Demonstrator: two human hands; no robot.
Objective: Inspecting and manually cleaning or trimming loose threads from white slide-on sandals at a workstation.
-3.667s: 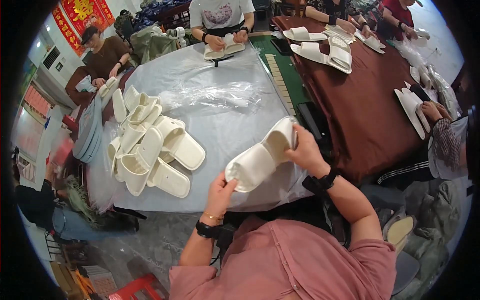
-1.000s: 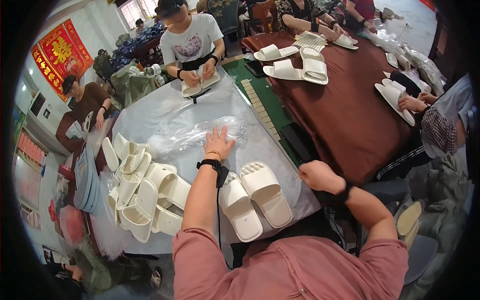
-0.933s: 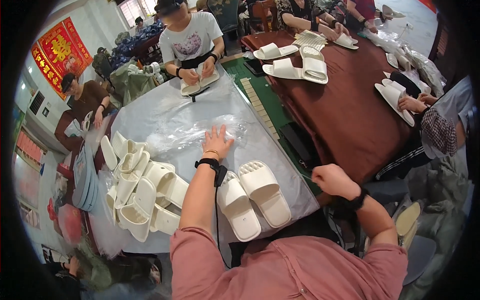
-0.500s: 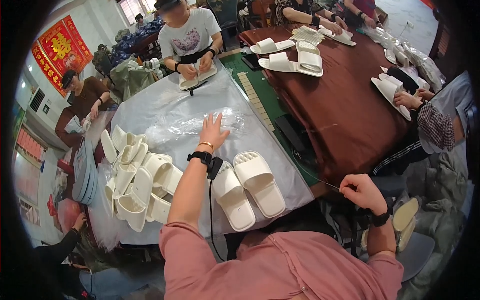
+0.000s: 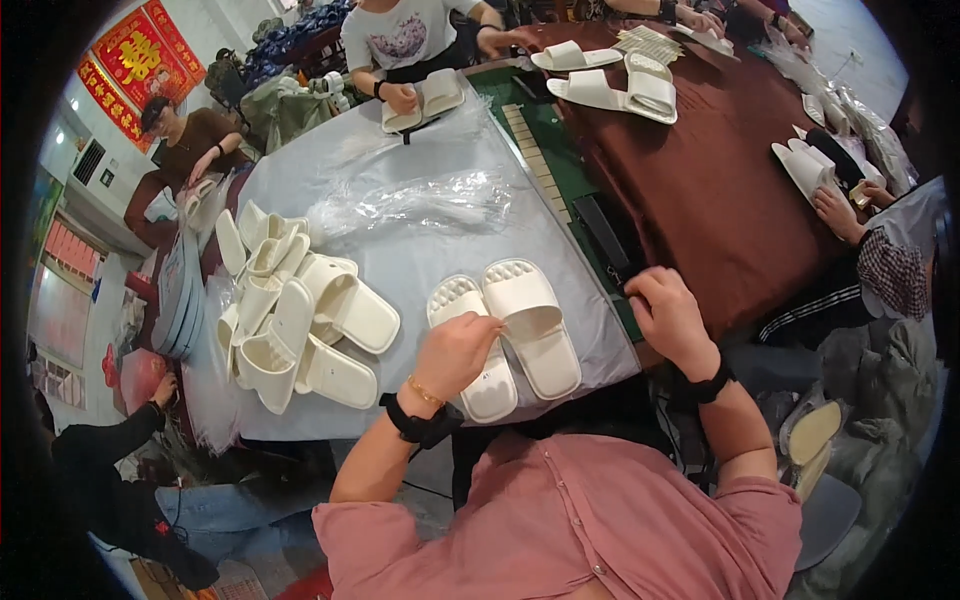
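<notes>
L hand [image 5: 458, 352] curled, resting on left slipper [image 5: 470, 340] of white pair, fingers over its strap; firm grip can't tell. Right slipper [image 5: 532, 325] touching it alongside, both soles down near front edge of grey tabletop [image 5: 420, 250]. R hand [image 5: 668, 312] loosely curled at tabletop's right edge, holds nothing visible. Slipper pile [image 5: 295, 310] to left, near. Clear plastic bags [image 5: 420, 200] further back.

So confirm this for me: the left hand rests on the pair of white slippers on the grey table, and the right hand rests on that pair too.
Not quite. The head view shows the left hand on the pair of white slippers on the grey table, but the right hand is off the pair, at the table's right edge.
</notes>
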